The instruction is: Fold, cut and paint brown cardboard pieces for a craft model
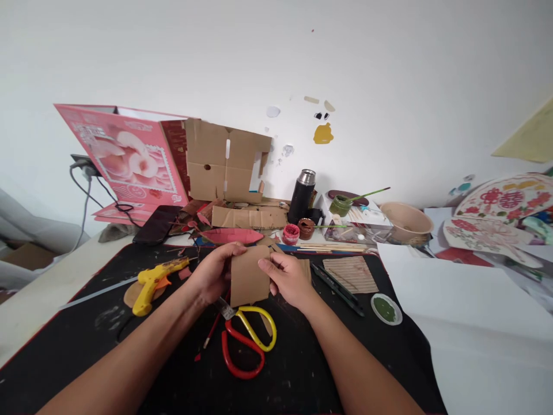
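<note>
Squarely between the two hands, a flat brown cardboard piece stands nearly upright above the middle of the black-matted worktop, its long axis running top to bottom and its broad face turned toward the camera. The left hand pinches its left edge, thumb in front and the other fingers curled behind, while the right hand grips the upper right edge with thumb and forefinger closed on the card. Both hands are therefore clamped on the same piece from opposite sides, and neither is nearer than the other; the card's lower edge hangs free, just above the blades of the red-and-yellow-handled scissors that lie flat on the mat below, apart from the card.

Left of the left hand, a yellow glue gun rests on the mat with its nozzle pointing toward the hands, near but not touching. To the right of the right hand lies a ribbed strip of corrugated cardboard, and beyond it, toward the mat's right edge, a small round lid of green paint.
</note>
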Available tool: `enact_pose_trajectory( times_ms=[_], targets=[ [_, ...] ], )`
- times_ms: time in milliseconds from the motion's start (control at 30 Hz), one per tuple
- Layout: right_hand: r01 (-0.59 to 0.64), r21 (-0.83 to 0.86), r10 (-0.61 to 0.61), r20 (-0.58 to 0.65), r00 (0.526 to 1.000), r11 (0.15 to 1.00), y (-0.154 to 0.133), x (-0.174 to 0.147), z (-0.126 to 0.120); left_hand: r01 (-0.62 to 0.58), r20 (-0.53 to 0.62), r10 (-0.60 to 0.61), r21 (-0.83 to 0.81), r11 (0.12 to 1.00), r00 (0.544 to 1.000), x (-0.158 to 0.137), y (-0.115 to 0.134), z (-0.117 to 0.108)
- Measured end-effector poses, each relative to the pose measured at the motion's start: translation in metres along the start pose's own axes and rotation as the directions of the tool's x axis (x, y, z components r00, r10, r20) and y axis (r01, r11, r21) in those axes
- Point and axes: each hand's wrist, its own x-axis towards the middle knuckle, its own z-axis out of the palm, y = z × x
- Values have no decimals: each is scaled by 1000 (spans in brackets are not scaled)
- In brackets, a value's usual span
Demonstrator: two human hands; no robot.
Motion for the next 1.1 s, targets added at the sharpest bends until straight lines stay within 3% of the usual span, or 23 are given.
enact_pose_trajectory(
  times_ms=[100, 300, 500, 567, 633, 700, 767, 867, 967, 1100],
  targets=[
    [10, -1, -10, -20, 1000, 1000, 1, 1, 0, 19, 9, -18, -4, 1000, 1000, 1, -1, 0],
    [-18, 5, 18, -31, 999, 1000, 7, 4, -1, -176, 65, 169, 121, 977, 983, 8, -7, -9],
    [-32, 94, 34, -20, 999, 995, 2, 3, 0, -196, 156, 160, 256, 947, 975, 7, -7, -12],
    [-16, 111, 22, -50, 998, 994, 2, 3, 0, -259, 196, 202, 327, 909, 959, 5, -8, -11],
    [-4, 117, 13, -76, 997, 993, 3, 3, -1, -404, 248, 323, 448, 797, 913, 3, -9, -11],
    [-3, 122, 14, -95, 995, 993, 5, 3, -1, -541, 329, 432, 576, 613, 840, 2, -9, -12],
    [-5, 119, 18, -111, 994, 993, 6, 4, -1, -612, 406, 479, 657, 440, 779, 2, -10, -14],
    [-6, 103, 19, -129, 991, 995, 7, 4, 0, -668, 490, 504, 694, 268, 711, 4, -13, -19],
    [-8, 81, 19, -139, 990, 997, 6, 4, -1, -688, 538, 499, 703, 179, 679, 7, -17, -22],
    [-8, 65, 16, -125, 992, 998, 7, 4, -2, -680, 541, 483, 713, 171, 689, 9, -18, -23]
  ],
)
